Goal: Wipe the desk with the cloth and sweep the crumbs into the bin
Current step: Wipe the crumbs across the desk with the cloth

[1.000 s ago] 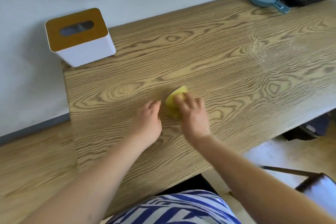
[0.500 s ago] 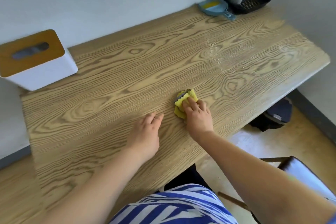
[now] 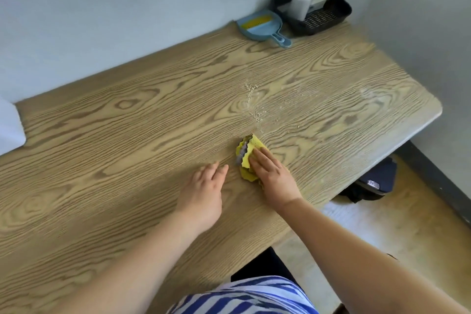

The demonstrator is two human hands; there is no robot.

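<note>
A crumpled yellow cloth [image 3: 246, 151] lies on the wooden desk [image 3: 127, 135] near its middle. My right hand [image 3: 272, 176] presses flat on the cloth's near half, fingers together. My left hand [image 3: 204, 188] rests palm down on the bare desk just left of the cloth, holding nothing. A line of pale crumbs [image 3: 253, 104] runs across the desk a short way beyond the cloth. A dark bin [image 3: 372, 181] stands on the floor under the desk's right end.
A small blue dustpan with a yellow brush [image 3: 260, 28] lies at the back of the desk. Beside it a black basket [image 3: 323, 18] holds a white bottle [image 3: 303, 0]. A white box's corner [image 3: 9, 127] shows at the left edge. Walls close the back and right.
My right hand has slid the cloth to the right, closer to the crumbs. My head has turned right, so the white box has nearly left the view. My left hand stayed flat.
</note>
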